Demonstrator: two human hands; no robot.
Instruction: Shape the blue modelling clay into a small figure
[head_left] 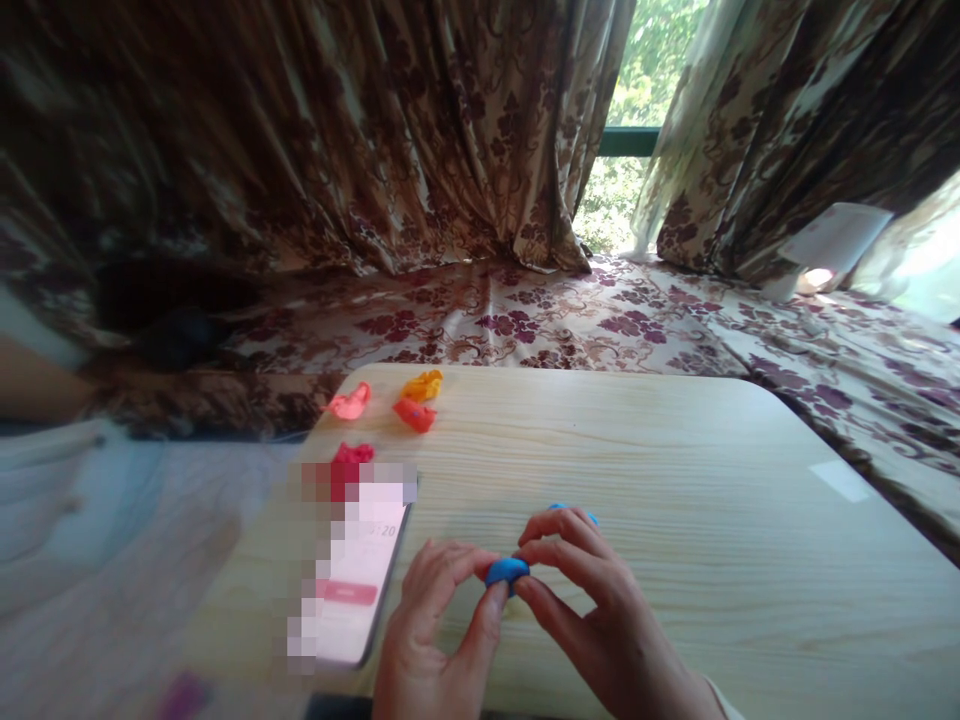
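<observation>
A small, rounded lump of blue modelling clay [508,571] is pinched between the fingertips of both hands, above the near part of the table. My left hand [439,620] grips its left side with thumb and forefinger. From the right, my right hand [600,600] holds it with thumb and fingers. Just beyond the right hand's knuckles, another blue piece [592,518] shows on the table, mostly hidden. Back left lie crumpled soft pieces: a pink one [351,402], a yellow-orange one [424,385], a red-orange one [415,415] and a crimson one [354,455].
A phone [367,560] with a lit, partly blurred screen lies left of my hands on the pale wooden table [675,450]. Beyond are a floral-covered ledge [510,320], patterned curtains [450,130] and a white lamp [840,240]. A blurred purple thing [184,695] is at lower left.
</observation>
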